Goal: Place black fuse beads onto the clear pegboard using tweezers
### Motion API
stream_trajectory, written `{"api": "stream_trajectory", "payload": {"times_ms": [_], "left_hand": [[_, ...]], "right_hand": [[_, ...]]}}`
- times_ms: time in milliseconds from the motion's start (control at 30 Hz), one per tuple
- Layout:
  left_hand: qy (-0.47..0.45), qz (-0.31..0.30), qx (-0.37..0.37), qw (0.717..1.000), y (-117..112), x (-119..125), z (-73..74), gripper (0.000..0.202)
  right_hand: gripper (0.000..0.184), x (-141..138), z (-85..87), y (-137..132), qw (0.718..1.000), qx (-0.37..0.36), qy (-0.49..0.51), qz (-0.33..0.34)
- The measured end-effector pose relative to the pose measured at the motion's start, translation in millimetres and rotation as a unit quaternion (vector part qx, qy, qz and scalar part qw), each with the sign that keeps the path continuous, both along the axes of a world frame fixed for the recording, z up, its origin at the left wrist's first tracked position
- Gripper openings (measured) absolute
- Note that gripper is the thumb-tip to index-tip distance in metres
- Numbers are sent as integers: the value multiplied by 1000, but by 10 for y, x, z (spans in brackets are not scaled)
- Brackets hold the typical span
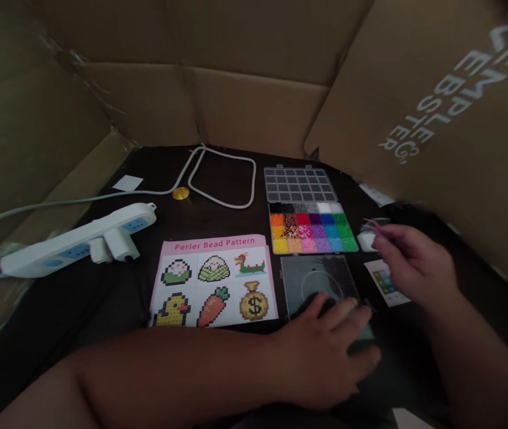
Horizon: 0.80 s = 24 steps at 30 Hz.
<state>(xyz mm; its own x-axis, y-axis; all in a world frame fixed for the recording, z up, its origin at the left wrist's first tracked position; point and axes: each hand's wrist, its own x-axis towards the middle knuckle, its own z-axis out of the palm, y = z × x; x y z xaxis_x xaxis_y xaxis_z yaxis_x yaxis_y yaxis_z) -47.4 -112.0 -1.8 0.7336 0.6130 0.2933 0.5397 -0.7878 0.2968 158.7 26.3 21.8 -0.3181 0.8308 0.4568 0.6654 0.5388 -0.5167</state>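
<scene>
My left hand (329,348) lies across the near part of a clear, flat square board (296,274) with fine rows and a pale ring on it. Its fingers are spread, and they hide the board's near side. In my right hand (423,265), raised to the right, a pair of thin pinkish tweezers (376,225) is pinched with its tips pointing left. Beyond the board stands an open bead box (271,232) sorted by colour, its clear lid (301,185) folded back. A pink-edged Perler bead pattern sheet (215,244) lies left of the board.
A white power strip (84,241) with plugs lies at left, its pale cable (222,156) looping behind. Near it are a gold disc (181,193) and a white paper square (127,183). A small printed card (387,283) lies under my right hand. Cardboard walls (254,110) enclose the dark table.
</scene>
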Motion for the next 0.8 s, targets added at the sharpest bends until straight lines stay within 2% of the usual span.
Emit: {"api": "stream_trajectory", "payload": {"times_ms": [67,167,267,367,500,633,800], "left_hand": [[26,5,-36,999,10,-16,5,55],[58,0,-72,996,35,-25,18,57],[73,-4,-88,993,46,-26,25,58],[70,-5,-89,994,44,-25,12,57],[64,-1,-84,994,41,-14,-15,56],[61,9,-87,994,33,10,-29,57],[61,9,-89,994,29,34,-40,58]], "right_hand": [[20,-118,94,77,996,46,-62,37],[21,-348,230,159,977,51,-161,133],[25,-576,266,211,960,59,-223,162],[25,-701,185,228,957,86,-222,163],[22,-697,28,211,956,124,-200,173],[21,-672,-69,196,965,123,-162,165],[22,-697,-116,201,960,119,-181,178]]}}
